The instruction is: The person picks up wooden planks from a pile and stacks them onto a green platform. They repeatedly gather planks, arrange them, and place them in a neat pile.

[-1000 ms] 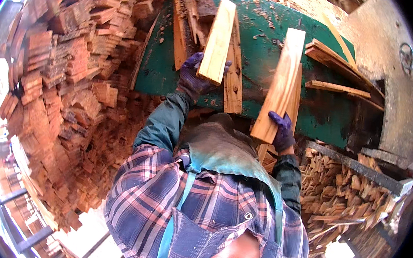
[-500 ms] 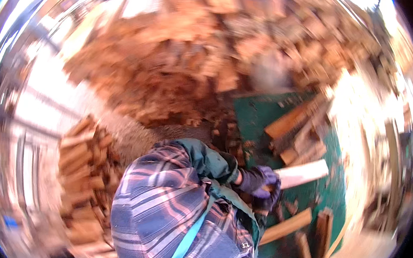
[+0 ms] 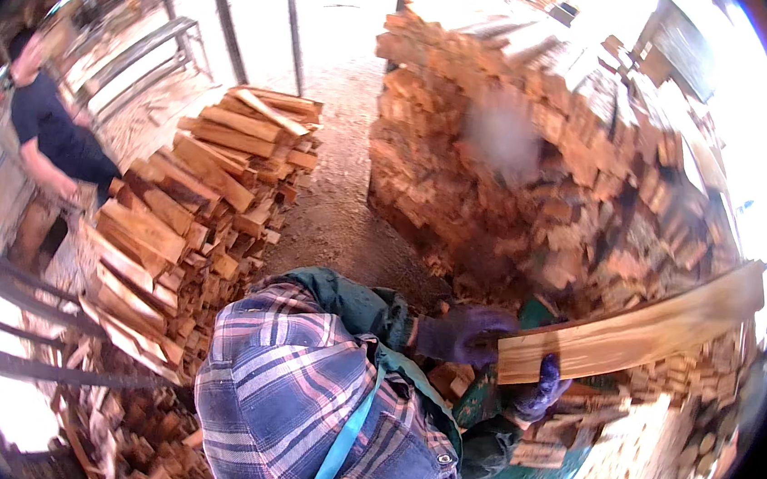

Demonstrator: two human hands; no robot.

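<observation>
A long pale wooden board (image 3: 630,343) reaches from in front of me out to the far right, tilted up toward its far end. My left hand (image 3: 475,334), in a dark purple glove and somewhat blurred, is curled at the board's near end. Close by, my right hand (image 3: 542,387), gloved the same way, grips the lower edge, with fingers showing on the board's broad face. Beneath the board, parts of a green work surface (image 3: 554,478) show, with split wood pieces lying about it.
A tall stack of split wood (image 3: 464,155) rises ahead. On the left stands a lower stack of wood pieces (image 3: 196,187), with loose scraps below it. Another person (image 3: 60,134) in dark clothes is at the far left, near metal rails (image 3: 24,281). A bench (image 3: 144,54) stands behind.
My view has swung, bringing the left stack and the other person clearly into sight. The board between my hands now extends far to the right; a shorter pale piece was visible at them before.
</observation>
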